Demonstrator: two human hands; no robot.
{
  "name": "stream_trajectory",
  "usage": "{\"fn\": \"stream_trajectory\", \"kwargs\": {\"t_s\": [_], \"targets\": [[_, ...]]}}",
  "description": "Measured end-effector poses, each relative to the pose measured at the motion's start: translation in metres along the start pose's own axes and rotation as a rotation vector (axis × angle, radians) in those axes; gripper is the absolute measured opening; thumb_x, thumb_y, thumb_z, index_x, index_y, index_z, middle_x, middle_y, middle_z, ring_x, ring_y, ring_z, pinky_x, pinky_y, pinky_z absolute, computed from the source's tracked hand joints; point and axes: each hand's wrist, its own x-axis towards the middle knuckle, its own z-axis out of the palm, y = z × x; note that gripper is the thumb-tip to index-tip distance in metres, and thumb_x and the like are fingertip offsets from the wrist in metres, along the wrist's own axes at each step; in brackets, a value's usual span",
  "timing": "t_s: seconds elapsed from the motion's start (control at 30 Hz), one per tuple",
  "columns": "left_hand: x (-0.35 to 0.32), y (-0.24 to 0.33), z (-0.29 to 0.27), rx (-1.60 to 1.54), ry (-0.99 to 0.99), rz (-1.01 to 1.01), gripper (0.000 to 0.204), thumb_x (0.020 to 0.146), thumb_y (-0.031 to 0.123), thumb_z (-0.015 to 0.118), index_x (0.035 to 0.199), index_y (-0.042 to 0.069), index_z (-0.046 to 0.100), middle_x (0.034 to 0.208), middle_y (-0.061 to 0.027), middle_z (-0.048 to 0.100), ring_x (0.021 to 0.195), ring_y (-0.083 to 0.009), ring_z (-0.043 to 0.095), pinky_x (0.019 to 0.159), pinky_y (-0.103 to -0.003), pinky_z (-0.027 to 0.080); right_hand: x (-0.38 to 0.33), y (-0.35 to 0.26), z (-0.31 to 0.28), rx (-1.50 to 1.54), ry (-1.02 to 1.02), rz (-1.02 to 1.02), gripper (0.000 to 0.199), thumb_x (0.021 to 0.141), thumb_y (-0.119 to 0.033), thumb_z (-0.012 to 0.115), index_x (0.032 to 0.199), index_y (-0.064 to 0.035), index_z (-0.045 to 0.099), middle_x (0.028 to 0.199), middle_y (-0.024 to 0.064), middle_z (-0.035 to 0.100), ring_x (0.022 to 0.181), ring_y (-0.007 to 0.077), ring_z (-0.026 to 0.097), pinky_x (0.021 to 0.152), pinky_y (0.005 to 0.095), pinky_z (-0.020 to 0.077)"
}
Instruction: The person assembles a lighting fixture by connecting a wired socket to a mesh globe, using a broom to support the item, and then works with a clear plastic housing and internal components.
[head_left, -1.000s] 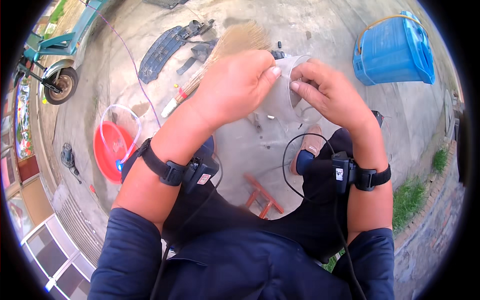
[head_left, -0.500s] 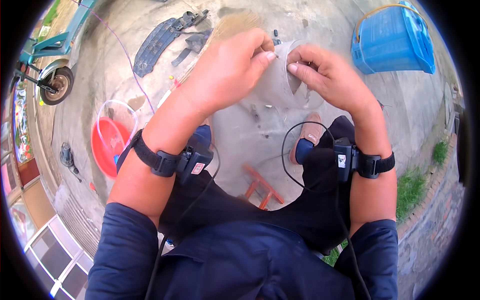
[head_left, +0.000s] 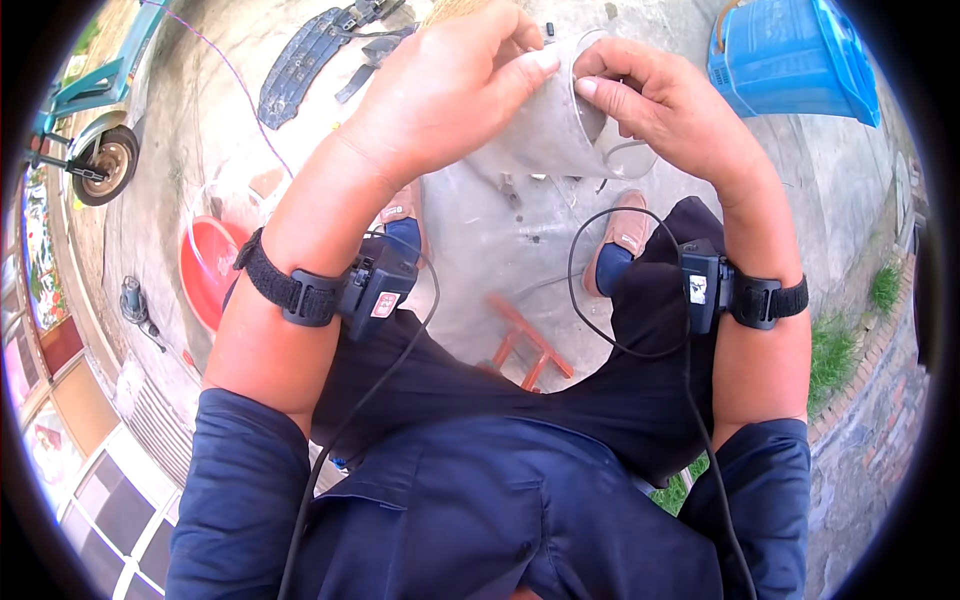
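A pale grey, hollow, cylinder-like piece [head_left: 535, 135] with an open round end is raised in front of me, its opening turned to the right. My right hand [head_left: 665, 105] pinches the rim of that opening between thumb and curled fingers. My left hand [head_left: 440, 90] is closed at the piece's upper side, thumb pressed toward the bent fingers. Whatever sits between those left fingertips is too small or hidden to name. A thin dark wire [head_left: 603, 185] shows just below the opening.
A blue plastic bucket [head_left: 795, 65] lies at the far right. On the left are a red basin [head_left: 205, 275], a power tool [head_left: 133, 300] and a wheeled vehicle [head_left: 105, 165]. A dark padded belt [head_left: 300, 75] lies farther off. A reddish frame [head_left: 530, 345] stands between my legs.
Both hands and the grey piece have shifted up in the picture, and the ground things have shifted up too. The right hand keeps its pinch on the rim.
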Motion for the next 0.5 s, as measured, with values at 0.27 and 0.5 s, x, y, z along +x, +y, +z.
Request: {"fn": "stream_trajectory", "kwargs": {"t_s": [0.27, 0.5], "targets": [[-0.002, -0.001, 0.004, -0.070, 0.038, -0.026, 0.030, 0.103, 0.030, 0.060, 0.090, 0.003, 0.064, 0.069, -0.0005, 0.057, 0.063, -0.0084, 0.055, 0.060, -0.026, 0.047, 0.001, -0.004, 0.001, 0.015, 0.013, 0.046, 0.020, 0.095, -0.021, 0.065, 0.103, -0.0029, 0.067, 0.073, 0.0073, 0.061, 0.068, 0.0149, 0.056, 0.065, 0.0320, 0.0477], [0.002, -0.007, -0.012, -0.258, 0.025, -0.216, 0.033, 0.103, 0.028, 0.058, 0.079, 0.004, 0.060, 0.066, 0.0011, 0.057, 0.060, -0.0066, 0.054, 0.058, -0.023, 0.045, 0.000, -0.006, -0.004, -0.009, 0.024, 0.045, 0.019, 0.094, -0.021, 0.065, 0.102, -0.0034, 0.068, 0.073, 0.0077, 0.061, 0.067, 0.0165, 0.056, 0.064, 0.0321, 0.0474]]}}
